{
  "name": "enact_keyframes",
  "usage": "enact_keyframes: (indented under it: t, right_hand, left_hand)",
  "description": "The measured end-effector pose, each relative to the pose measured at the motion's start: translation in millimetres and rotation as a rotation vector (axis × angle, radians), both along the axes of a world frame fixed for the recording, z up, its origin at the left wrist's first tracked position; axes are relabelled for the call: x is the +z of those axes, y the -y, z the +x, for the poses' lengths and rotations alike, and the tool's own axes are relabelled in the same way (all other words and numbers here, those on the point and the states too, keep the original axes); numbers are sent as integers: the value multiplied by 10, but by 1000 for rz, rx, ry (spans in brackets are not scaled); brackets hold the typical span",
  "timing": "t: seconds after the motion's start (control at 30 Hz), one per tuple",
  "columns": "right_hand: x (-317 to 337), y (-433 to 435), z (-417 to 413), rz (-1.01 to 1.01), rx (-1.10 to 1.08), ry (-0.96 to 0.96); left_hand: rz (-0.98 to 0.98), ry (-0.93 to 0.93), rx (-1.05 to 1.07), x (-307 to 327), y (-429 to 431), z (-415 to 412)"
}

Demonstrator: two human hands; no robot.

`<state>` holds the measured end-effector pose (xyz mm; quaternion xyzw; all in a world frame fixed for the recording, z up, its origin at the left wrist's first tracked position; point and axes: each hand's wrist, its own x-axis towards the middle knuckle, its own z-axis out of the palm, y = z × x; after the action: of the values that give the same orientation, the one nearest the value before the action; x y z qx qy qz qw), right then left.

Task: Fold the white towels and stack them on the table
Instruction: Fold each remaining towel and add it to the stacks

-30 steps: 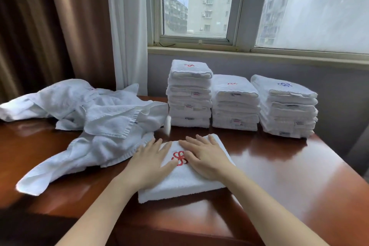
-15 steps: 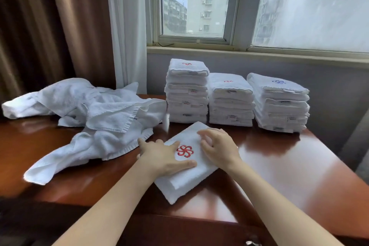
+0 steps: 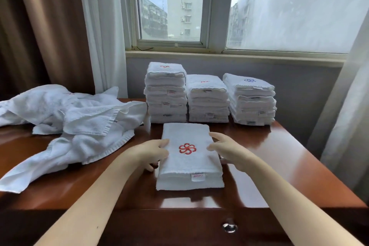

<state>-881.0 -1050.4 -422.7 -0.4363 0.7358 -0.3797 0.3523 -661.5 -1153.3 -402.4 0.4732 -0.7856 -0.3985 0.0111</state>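
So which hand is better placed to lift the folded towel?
Left, probably: the left hand seems to pinch the folded towel at its left edge, thumb on top; the right hand is open beside the right edge.

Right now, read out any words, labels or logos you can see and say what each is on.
No legible words.
Tag on the folded towel: red lettering, too blurred to read.
Tags on the three stacks: too small to read.
Embroidered emblems, red on the folded towel, blue on the right stack: swirls, no letters.
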Motion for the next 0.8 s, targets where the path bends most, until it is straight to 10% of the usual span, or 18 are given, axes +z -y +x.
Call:
enact_keyframes:
  t: [0.23,0.57,0.8]
  right_hand:
    - [84,-108,4,45,-4,399]
    - [90,-281,32,59,201,289]
    - [84,-293,31,-151,244,184]
  left_hand:
    - [312,-231,55,44,-1,103]
    - [510,-474,58,-76,-14,203]
    - [261,-527,49,-30,-45,206]
